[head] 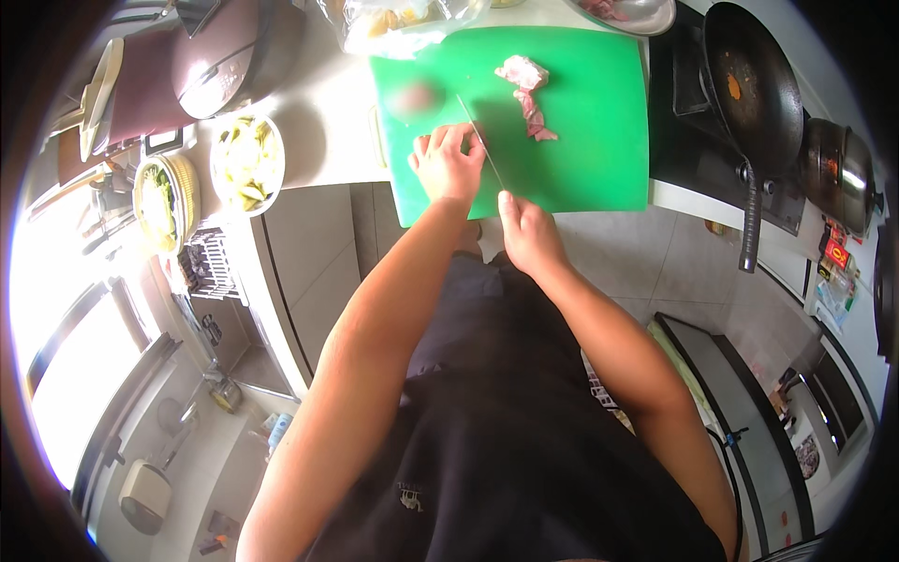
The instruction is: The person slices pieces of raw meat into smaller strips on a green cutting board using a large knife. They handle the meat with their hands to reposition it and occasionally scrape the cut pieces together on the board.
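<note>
My right hand [528, 232] grips the handle of a kitchen knife [484, 146], whose blade points up and away over the green cutting board [597, 154]. Beside the blade, on its left, my left hand [449, 158] rests low over the board with bent fingers; what lies under its fingertips is hidden. A pale pink lump of raw meat [523, 72] lies on the board beyond the knife, with a thin strip of raw meat [534, 116] touching or close below it. A blurred reddish-brown patch [416, 99] shows at the board's upper left.
A bowl of pale cut vegetables [247, 165] and a basket with greens [160, 200] stand left. A clear plastic bag [404, 24] lies behind the board. To the right are a bowl with meat [632, 15], a black wok [751, 91] and a metal pot [836, 172].
</note>
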`<state>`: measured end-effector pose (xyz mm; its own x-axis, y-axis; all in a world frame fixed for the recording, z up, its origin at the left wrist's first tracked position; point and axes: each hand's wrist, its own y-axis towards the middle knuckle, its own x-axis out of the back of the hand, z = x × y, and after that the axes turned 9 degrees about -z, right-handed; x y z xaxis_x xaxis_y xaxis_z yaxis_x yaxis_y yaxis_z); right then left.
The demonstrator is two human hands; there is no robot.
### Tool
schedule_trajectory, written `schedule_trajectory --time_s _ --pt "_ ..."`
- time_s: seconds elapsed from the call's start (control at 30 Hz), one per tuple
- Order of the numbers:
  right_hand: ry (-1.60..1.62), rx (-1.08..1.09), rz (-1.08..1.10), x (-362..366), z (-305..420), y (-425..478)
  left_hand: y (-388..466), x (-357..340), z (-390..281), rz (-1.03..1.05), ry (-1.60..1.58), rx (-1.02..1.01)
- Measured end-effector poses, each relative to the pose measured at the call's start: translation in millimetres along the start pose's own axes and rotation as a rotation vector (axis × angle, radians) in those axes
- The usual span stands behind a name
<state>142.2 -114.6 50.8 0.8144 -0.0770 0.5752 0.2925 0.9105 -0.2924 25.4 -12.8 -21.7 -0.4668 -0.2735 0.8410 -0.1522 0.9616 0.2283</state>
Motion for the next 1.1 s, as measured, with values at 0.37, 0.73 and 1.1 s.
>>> schedule_trajectory --time_s 0.37,0.73,1.1 --pt "-0.037 -0.12 0.04 -9 -2 16 2 2 -1 0.086 -0.026 0.044" --pt "0.141 -0.232 -0.024 -6 -8 36 2 2 11 0.01 -0.194 0.055" --pt "-0.121 -0.076 0.043 12 -4 -24 3 3 6 0.041 -0.087 0.054"
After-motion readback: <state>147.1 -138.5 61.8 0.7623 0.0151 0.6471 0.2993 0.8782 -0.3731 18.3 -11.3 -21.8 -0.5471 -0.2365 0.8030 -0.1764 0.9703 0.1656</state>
